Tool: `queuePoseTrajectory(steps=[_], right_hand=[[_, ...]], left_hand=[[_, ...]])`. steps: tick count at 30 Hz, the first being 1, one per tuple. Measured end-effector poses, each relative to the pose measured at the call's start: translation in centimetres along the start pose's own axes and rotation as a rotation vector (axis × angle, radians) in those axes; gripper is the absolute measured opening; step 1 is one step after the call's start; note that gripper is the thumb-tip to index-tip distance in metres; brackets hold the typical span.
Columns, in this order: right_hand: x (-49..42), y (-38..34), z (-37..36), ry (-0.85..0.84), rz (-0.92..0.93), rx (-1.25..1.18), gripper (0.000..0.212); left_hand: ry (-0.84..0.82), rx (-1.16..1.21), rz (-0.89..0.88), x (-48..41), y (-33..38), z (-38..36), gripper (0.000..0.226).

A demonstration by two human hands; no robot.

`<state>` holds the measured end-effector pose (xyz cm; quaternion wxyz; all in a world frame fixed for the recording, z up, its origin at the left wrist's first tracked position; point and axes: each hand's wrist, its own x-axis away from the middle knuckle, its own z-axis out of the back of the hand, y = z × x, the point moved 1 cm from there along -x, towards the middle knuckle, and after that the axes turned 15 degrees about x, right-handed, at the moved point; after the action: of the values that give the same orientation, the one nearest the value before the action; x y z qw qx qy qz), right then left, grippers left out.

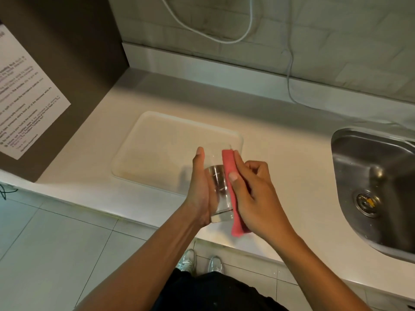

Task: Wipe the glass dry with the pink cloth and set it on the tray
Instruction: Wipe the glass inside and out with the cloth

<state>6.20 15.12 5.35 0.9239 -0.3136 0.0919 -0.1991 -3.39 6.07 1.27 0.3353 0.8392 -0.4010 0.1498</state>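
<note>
- Between our two hands, the clear glass (219,191) sits gripped in our left hand (200,189).
- Our right hand (251,196) presses the pink cloth (231,176) against its side.
- Beyond our fingers lies the white tray (157,151).

**Glass off the tray, cloth on its side**

The clear cylindrical drinking glass (219,191) was tilted above the counter edge, thick base nearest the camera. The folded pink cloth (233,198) lay pressed along its right side. The pale rectangular plastic tray (143,151) sat flat just beyond, nothing on it.
</note>
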Motion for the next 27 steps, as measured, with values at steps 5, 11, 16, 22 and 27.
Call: queuePoseTrajectory(steps=[5, 11, 16, 22, 27], right_hand=[[2.7, -1.3, -0.7, 0.050, 0.188, 0.183, 0.048], [0.7, -0.5, -0.1, -0.007, -0.031, 0.021, 0.046], [3.5, -1.2, -0.5, 0.018, 0.189, 0.160, 0.047], [0.8, -1.3, 0.0, 0.014, 0.056, 0.073, 0.044], [3.2, -1.0, -0.2, 0.012, 0.205, 0.171, 0.047]], left_hand=[[-0.001, 0.005, -0.058, 0.1, 1.1, 0.6, 0.093], [0.028, 0.004, 0.001, 0.6, 0.1, 0.3, 0.094], [0.059, -0.010, -0.052, 0.1, 1.5, 1.0, 0.098], [0.019, 0.027, -0.007, 0.5, 0.4, 0.5, 0.093], [-0.001, -0.033, -0.035, 0.5, 1.2, 0.9, 0.097]])
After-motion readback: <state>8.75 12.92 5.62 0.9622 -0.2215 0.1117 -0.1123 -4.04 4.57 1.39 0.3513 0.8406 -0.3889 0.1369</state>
